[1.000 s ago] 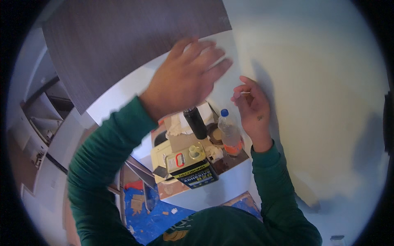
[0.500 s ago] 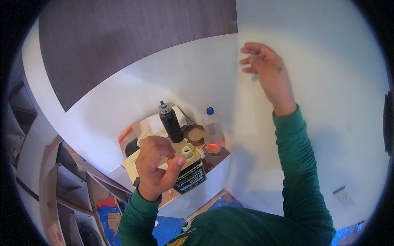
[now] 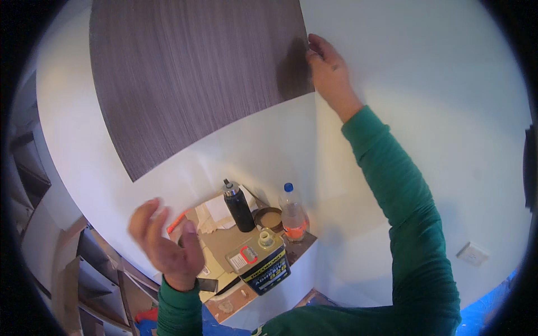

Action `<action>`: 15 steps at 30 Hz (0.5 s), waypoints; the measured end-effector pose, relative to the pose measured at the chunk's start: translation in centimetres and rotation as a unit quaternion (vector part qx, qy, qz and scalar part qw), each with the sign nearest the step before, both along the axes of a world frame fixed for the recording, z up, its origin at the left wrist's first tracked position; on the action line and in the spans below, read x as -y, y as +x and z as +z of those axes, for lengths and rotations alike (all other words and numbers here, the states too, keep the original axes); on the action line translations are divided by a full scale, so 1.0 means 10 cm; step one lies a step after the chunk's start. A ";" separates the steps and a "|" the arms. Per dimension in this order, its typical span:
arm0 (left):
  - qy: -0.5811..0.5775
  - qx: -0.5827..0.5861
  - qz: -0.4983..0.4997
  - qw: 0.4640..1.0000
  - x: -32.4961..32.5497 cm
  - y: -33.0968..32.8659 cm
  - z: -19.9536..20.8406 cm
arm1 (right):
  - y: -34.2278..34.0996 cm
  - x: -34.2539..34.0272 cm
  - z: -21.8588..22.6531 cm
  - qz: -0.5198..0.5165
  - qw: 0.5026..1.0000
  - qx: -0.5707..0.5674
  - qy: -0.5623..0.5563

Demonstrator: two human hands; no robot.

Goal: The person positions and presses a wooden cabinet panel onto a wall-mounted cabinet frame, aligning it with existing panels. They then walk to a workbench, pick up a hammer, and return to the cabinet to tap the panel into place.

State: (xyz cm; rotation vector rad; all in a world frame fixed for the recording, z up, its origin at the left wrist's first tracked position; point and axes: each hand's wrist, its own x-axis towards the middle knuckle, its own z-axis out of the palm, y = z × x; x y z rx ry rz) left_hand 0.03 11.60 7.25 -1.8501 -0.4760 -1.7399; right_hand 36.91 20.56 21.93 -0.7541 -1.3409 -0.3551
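A dark wood-grain panel (image 3: 202, 84) lies against the white wall, its lower edge curving across the view. My right hand (image 3: 329, 70) is at the panel's right edge, by the corner where two walls meet. Its fingers are bent and a little apart, with the fingertips at or very near that edge; nothing shows in them. Lower left, my left hand (image 3: 168, 243) hovers in the air with fingers spread, slightly blurred and holding nothing. Behind and right of it stands a rectangular metal adhesive can (image 3: 268, 271), uncapped, with a red handle (image 3: 248, 255) on top.
A small ledge holds a black flask (image 3: 240, 210), a clear bottle with blue cap (image 3: 292, 215), a round brown lid (image 3: 269, 219) and an orange-handled tool (image 3: 176, 222). Open shelving (image 3: 101, 274) stands at left. A wall outlet (image 3: 472, 253) sits at right.
My right hand has moved up and left to the panel's edge. My left hand has moved left, away from the can, and its fingers have spread. The view has tilted upward.
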 end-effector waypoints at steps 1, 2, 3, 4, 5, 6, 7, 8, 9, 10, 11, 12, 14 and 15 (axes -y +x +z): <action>0.049 0.039 0.040 0.997 -0.03 -0.05 0.06 | -0.06 -0.05 0.04 -0.019 0.999 0.005 0.045; 0.058 0.079 0.037 0.995 -0.07 -0.09 0.19 | -0.07 -0.06 0.06 -0.067 0.996 0.048 0.041; 0.068 0.117 0.034 0.990 -0.11 -0.15 0.34 | -0.10 -0.10 0.10 -0.073 0.994 0.052 0.057; 0.021 0.123 0.037 0.992 -0.13 -0.26 0.46 | -0.13 -0.18 0.12 -0.078 0.993 0.054 0.072; 0.007 0.121 0.026 0.992 -0.16 -0.32 0.60 | -0.16 -0.24 0.16 -0.084 0.991 0.055 0.086; -0.007 0.119 0.015 0.993 -0.19 -0.36 0.76 | -0.19 -0.27 0.21 -0.084 0.991 0.053 0.095; -0.024 0.115 0.005 0.993 -0.23 -0.39 0.92 | -0.21 -0.30 0.26 -0.083 0.990 0.049 0.101; -0.062 0.123 -0.026 0.990 -0.26 -0.41 1.09 | -0.22 -0.32 0.32 -0.082 0.990 0.046 0.108; -0.081 0.119 -0.041 0.989 -0.28 -0.45 1.27 | -0.25 -0.35 0.36 -0.077 0.989 0.043 0.120; -0.100 0.114 -0.056 0.987 -0.30 -0.48 1.46 | -0.28 -0.39 0.40 -0.071 0.988 0.039 0.132; -0.123 0.109 -0.083 0.983 -0.39 -0.42 1.59 | -0.23 -0.42 0.42 -0.077 0.986 0.039 0.141; -0.144 0.110 -0.124 0.976 -0.46 -0.35 1.70 | -0.18 -0.45 0.44 -0.086 0.985 0.041 0.143; -0.143 0.089 -0.121 0.978 -0.39 -0.26 1.94 | -0.21 -0.51 0.52 -0.080 0.984 0.037 0.154; -0.144 0.083 -0.120 0.979 -0.37 -0.24 2.00 | -0.23 -0.55 0.55 -0.086 0.984 0.035 0.151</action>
